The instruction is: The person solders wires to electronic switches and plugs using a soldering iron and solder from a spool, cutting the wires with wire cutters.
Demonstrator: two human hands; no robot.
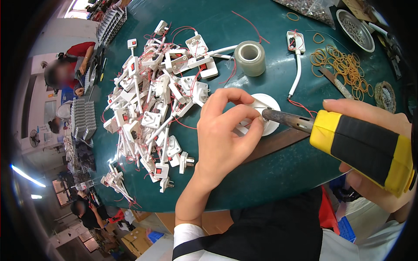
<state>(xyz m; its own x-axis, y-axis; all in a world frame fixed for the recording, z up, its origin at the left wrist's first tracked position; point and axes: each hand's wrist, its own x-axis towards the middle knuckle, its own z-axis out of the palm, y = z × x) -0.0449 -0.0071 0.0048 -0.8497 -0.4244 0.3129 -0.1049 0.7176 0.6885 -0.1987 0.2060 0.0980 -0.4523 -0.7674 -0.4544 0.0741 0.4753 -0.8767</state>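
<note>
My left hand (224, 135) rests on the dark green table (270, 174), fingers pinched on a small white part over a round white disc (270, 104). My right hand (374, 152) grips a soldering iron (361, 145) with a yellow and black handle. Its dark metal tip (283, 118) points left and reaches the white part at my left fingertips. What exactly sits between the fingers is hidden.
A heap of white plug parts with red wires (156, 100) covers the table's left. A tape roll (250, 56), a white corded switch (296, 43), rubber bands (344, 65) and a metal bowl (355, 28) lie behind. Other people work at the left (65, 71).
</note>
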